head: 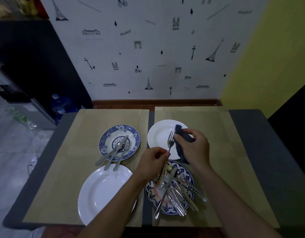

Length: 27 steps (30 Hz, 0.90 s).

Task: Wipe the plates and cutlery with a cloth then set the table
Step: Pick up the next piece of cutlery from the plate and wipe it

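My left hand pinches a silver fork by its handle, tines pointing up over the far white plate. My right hand holds a dark blue cloth against the fork's tines. Below them a blue-patterned plate carries a heap of several knives, forks and spoons. A second blue-patterned plate at the middle left holds a few pieces of cutlery. A large white plate lies at the near left.
Two tan placemats cover the grey table, which stands against a wallpapered wall. A dark cabinet and blue water bottles stand on the floor to the left. A dark chair back is at the right edge.
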### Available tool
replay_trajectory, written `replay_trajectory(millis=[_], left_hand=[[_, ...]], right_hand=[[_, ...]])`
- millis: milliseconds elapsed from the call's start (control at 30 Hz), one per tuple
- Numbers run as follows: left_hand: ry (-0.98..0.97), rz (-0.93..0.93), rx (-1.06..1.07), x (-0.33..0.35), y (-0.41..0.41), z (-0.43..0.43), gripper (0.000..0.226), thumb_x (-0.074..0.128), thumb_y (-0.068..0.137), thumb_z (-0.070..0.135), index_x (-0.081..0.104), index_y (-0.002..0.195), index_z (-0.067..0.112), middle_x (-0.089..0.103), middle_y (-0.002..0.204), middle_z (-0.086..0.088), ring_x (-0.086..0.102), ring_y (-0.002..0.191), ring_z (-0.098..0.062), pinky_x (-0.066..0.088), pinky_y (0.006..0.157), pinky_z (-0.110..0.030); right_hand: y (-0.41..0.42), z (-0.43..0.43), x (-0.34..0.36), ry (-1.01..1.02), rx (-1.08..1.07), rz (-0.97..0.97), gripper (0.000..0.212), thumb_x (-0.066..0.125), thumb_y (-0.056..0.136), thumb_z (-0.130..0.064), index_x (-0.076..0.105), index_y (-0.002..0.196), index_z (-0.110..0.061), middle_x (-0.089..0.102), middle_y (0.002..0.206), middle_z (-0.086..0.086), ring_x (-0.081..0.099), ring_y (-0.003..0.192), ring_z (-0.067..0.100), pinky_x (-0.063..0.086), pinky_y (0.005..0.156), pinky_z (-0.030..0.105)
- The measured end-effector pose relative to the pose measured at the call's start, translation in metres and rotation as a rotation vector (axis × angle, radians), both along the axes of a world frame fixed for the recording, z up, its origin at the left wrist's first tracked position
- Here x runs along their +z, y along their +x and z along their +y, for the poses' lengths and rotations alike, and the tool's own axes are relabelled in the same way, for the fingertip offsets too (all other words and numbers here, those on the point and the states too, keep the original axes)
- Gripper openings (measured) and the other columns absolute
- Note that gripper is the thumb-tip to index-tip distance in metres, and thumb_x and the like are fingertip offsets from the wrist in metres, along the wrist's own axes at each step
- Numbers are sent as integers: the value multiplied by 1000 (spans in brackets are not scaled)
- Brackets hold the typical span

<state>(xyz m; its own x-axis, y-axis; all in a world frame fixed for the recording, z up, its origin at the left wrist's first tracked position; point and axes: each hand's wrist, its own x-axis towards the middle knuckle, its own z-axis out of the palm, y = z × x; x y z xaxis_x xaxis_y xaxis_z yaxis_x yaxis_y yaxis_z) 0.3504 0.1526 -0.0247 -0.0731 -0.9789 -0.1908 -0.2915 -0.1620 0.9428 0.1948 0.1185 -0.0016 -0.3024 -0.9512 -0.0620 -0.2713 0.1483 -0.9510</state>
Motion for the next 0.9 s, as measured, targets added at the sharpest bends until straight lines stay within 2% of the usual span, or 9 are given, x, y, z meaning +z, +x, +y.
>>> replay_trajectory(millis=[100, 167, 300, 367, 467, 533, 633, 767, 900], left_hand=[[-35, -7, -9, 4, -5, -3, 16, 60, 98, 16, 74, 98, 8, 73, 79, -1, 63, 70, -6, 51, 67, -22], [-33, -3, -24, 5, -7, -3, 15, 61, 98, 15, 73, 97, 7, 73, 82, -9, 63, 70, -9, 51, 68, -23], [6, -25, -35, 4, -9, 4, 16, 62, 98, 21, 73, 96, 9, 70, 75, 1, 60, 64, -2, 48, 62, -16], [-2, -66, 24, 1, -8, 4, 16, 62, 98, 24, 74, 97, 14, 72, 77, 6, 66, 70, -3, 54, 68, -22], [-48, -92, 128, 3, -5, -3, 16, 64, 96, 26, 76, 97, 15, 75, 81, 3, 71, 77, -12, 60, 79, -39], [-130, -125, 109, 8, -7, -6, 15, 63, 96, 23, 76, 98, 15, 75, 83, 4, 71, 77, -9, 60, 77, -38], [-305, -253, 59, 10, -8, -6, 16, 60, 96, 18, 76, 99, 15, 76, 87, 4, 70, 77, -5, 59, 73, -31], [-485, -506, -43, 4, -4, -8, 22, 55, 96, 25, 72, 90, 14, 64, 71, 0, 57, 62, -16, 51, 60, -38], [-437, -357, -60, 8, -8, -6, 26, 55, 100, 26, 70, 81, 16, 59, 65, 4, 52, 59, -9, 41, 56, -25]], right_hand=[[4, 5, -9, -33, 283, 169, 29, 82, 85, -23, 77, 114, -24, 58, 107, -11, 58, 99, 5, 41, 80, 6], [2, -1, -11, -17, 280, 214, 32, 81, 87, -20, 76, 119, -20, 56, 108, -8, 55, 100, 6, 38, 80, 2], [-5, -19, -10, -1, 112, 309, 31, 75, 92, -20, 75, 122, -18, 61, 111, 4, 61, 103, 20, 49, 88, 28], [-6, -20, -8, -26, 1, 253, 31, 73, 93, -26, 74, 123, -18, 66, 112, 5, 65, 102, 21, 54, 90, 34], [-1, -8, -1, -44, 35, 161, 32, 75, 92, -29, 75, 123, -21, 70, 107, -5, 65, 93, 8, 51, 80, 20], [8, 3, 1, 6, 134, 100, 35, 80, 88, -30, 75, 121, -23, 73, 104, -13, 64, 88, -2, 48, 76, 12], [16, 7, -3, 115, 140, -31, 30, 86, 79, -37, 80, 108, -27, 79, 92, -14, 72, 85, 3, 59, 83, 27], [15, -1, -4, 190, 164, -19, 11, 82, 80, -37, 80, 79, -26, 76, 74, -10, 73, 79, 12, 61, 80, 37], [12, -4, -7, 148, 169, 92, 21, 70, 86, -31, 74, 74, -15, 72, 67, 0, 71, 74, 24, 56, 69, 35]])
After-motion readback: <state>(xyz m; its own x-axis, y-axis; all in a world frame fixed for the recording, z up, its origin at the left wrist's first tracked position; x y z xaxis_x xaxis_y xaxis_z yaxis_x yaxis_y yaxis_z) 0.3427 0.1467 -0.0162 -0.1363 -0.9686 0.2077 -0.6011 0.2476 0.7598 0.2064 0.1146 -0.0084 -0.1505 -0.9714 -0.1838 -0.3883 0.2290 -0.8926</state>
